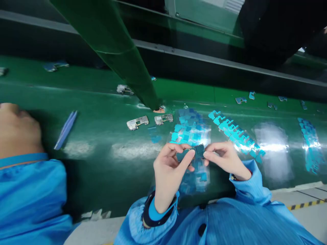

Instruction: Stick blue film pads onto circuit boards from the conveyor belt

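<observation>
Both of my hands meet over the green work surface (107,136), holding a small dark square part (199,150) between them. My left hand (170,170) pinches its left side with thumb and fingers. My right hand (224,159) grips its right edge with the fingertips. Under my hands lies a clear sheet of blue sticker pieces (190,131). Both sleeves are blue, and a dark band wraps my left wrist.
Two small metal frames (138,122) (163,118) lie left of the sheet. Blue tweezers (65,130) rest further left, near another person's blue sleeve (28,197). More sticker strips (236,132) (310,143) lie to the right. A green post (120,51) slants overhead.
</observation>
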